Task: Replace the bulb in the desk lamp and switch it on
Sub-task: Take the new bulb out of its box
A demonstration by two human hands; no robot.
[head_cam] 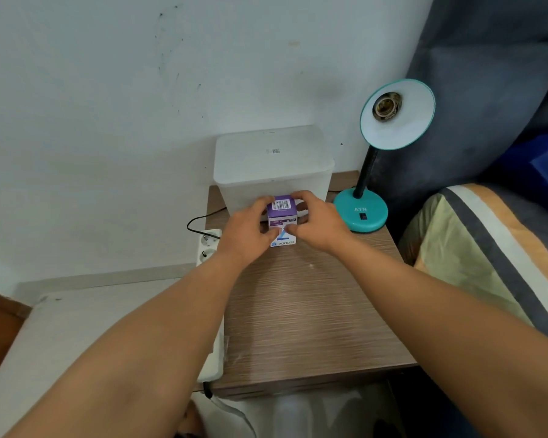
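Both hands, left (246, 227) and right (318, 221), clamped the small purple-and-white cardboard bulb box (282, 220); opening it came next, since the teal desk lamp's socket (387, 105) gaped empty.

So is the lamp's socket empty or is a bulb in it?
Empty: the lamp shade faces the camera and its socket shows bare metal threads.

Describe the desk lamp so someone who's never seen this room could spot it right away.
Find the wooden bedside table against the white wall, next to the bed. At its back right corner, right of the frosted plastic box, stands the desk lamp. It is the only teal thing there: round base, black bendy neck, and a tilted shade showing an empty socket.
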